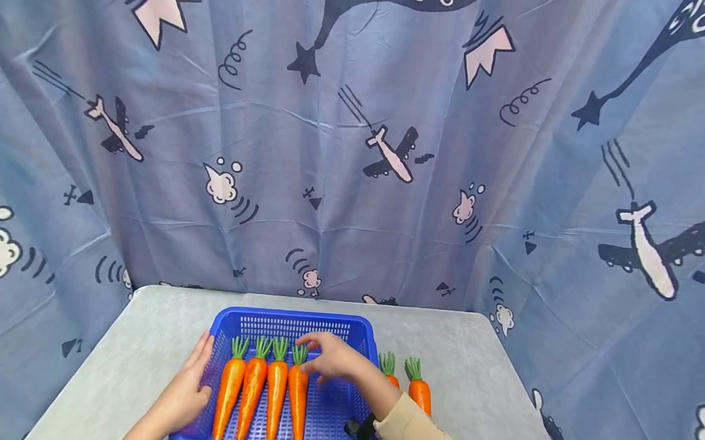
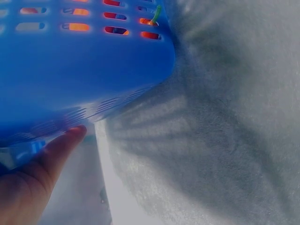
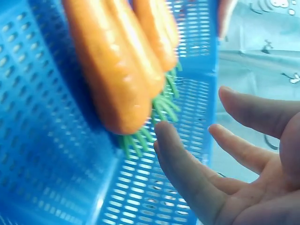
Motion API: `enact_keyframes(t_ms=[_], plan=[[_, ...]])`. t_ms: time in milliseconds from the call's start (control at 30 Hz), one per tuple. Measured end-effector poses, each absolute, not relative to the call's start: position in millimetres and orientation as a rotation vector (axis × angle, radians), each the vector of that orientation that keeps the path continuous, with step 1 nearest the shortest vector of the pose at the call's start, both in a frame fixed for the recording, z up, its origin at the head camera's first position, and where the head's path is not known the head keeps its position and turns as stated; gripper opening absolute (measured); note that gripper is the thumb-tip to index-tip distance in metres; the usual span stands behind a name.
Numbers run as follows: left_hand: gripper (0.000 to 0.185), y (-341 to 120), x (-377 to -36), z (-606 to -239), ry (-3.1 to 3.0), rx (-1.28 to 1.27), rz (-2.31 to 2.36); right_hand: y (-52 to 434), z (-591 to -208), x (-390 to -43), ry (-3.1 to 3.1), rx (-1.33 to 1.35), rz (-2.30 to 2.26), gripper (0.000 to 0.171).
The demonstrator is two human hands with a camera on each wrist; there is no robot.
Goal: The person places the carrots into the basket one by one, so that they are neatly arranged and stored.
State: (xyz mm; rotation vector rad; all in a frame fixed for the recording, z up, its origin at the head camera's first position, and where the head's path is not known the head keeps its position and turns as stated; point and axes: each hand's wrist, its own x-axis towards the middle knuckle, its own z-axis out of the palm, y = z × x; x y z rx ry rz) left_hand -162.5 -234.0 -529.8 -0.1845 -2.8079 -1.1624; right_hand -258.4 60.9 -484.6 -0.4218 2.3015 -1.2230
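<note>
A blue plastic basket (image 1: 292,316) stands on the table with several orange carrots (image 1: 276,400) laid side by side in it, green tops pointing away from me. My left hand (image 1: 195,374) rests flat against the basket's left wall; in the left wrist view one finger (image 2: 51,154) touches the basket (image 2: 79,61) low on its side. My right hand (image 1: 325,357) hovers over the green top of the rightmost carrot (image 1: 297,404) in the basket. Its fingers (image 3: 243,110) are spread and hold nothing, close to the carrot tops (image 3: 140,136).
Two more carrots (image 1: 390,372) (image 1: 420,390) lie on the grey table (image 1: 146,342) just right of the basket. A blue curtain (image 1: 355,148) printed with planes hangs behind and at both sides. A black wrist strap (image 1: 360,430) sits on my right sleeve.
</note>
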Motion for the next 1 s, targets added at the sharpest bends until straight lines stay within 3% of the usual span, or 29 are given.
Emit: enact_keyframes(t_ms=[667, 1000], plan=[[0.091, -232, -162, -526, -2.837, -0.176, -1.183, 100, -460, -249, 2.393, -0.548, -1.469, 0.043], [0.092, -232, -161, -530, -2.761, -0.235, -1.186, 122, -452, -246, 2.385, -0.504, -1.609, 0.053]])
